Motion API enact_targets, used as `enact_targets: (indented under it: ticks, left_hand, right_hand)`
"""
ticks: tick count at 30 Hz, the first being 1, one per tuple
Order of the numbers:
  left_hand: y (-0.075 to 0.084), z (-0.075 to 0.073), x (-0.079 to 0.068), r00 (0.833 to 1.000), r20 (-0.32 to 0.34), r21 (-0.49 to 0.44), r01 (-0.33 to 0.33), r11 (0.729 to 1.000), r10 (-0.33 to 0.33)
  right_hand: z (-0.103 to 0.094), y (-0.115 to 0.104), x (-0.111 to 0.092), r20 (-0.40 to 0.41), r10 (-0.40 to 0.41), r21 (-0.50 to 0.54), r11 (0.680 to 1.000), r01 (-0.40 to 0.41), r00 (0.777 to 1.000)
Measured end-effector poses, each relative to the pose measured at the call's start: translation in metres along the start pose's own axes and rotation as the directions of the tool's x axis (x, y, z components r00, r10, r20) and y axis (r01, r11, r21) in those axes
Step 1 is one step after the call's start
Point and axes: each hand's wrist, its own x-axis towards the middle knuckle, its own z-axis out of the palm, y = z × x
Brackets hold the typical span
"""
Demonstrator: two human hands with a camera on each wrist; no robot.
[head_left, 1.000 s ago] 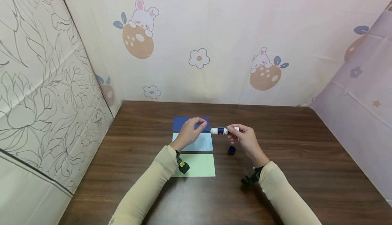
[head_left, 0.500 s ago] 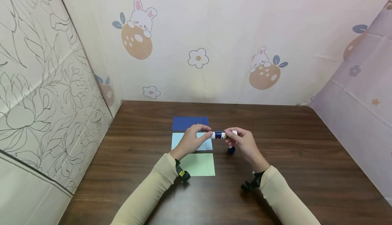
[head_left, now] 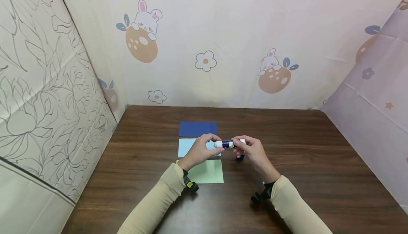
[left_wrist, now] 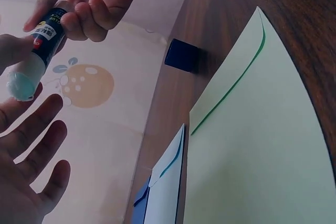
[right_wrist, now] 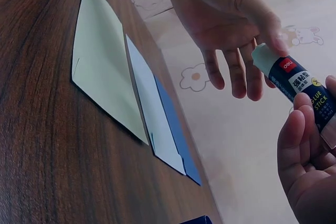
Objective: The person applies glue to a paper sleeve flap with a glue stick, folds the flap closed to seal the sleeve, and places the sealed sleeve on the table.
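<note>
An uncapped glue stick point(head_left: 227, 144) with a dark blue label is held level above the table between both hands. My right hand point(head_left: 253, 152) grips its base end with curled fingers. My left hand point(head_left: 201, 150) pinches the white end between thumb and index finger, its other fingers spread. In the left wrist view the pale glue tip point(left_wrist: 21, 86) pokes out past the left thumb. The dark blue cap point(left_wrist: 181, 55) stands on the table, partly hidden under the right hand in the head view.
Three envelopes lie in a column on the brown wooden table point(head_left: 302, 149): a dark blue envelope point(head_left: 197, 129) farthest, a light blue envelope point(head_left: 186, 147) partly behind the left hand, and a light green envelope point(head_left: 207, 172) nearest. A printed curtain point(head_left: 178, 71) hangs behind.
The left hand has come from beside the glue stick's tip to pinching its white end. Both hands and the stick have moved slightly nearer the body.
</note>
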Motion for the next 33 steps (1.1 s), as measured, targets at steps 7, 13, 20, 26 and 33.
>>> enact_targets:
  ticks: [7,13,20,26,33]
  left_hand:
    - [-0.001,0.002,-0.002,1.0,-0.018,-0.038,0.008,0.999,-0.009]
    - [-0.001,0.003,-0.002,1.0,-0.029,-0.108,0.008,0.994,-0.011]
    - [0.0,0.002,-0.004,0.999,-0.04,-0.166,0.018,0.986,-0.025]
    - [0.002,0.0,-0.005,0.999,-0.034,-0.202,0.033,0.979,-0.04]
    - [0.003,0.0,-0.006,1.0,-0.014,-0.258,0.015,0.966,-0.02]
  right_hand:
    - [0.0,-0.001,-0.001,0.007,0.004,0.013,1.0,-0.004,1.0]
    - [-0.002,-0.003,-0.001,0.036,0.019,0.026,0.999,-0.02,0.999]
    - [-0.004,0.001,0.0,0.107,0.016,0.082,0.996,-0.025,0.994]
    - [-0.006,0.007,0.001,0.189,0.004,0.136,0.99,-0.03,0.982]
    - [-0.011,0.014,0.0,0.308,-0.011,0.058,0.998,-0.007,0.951]
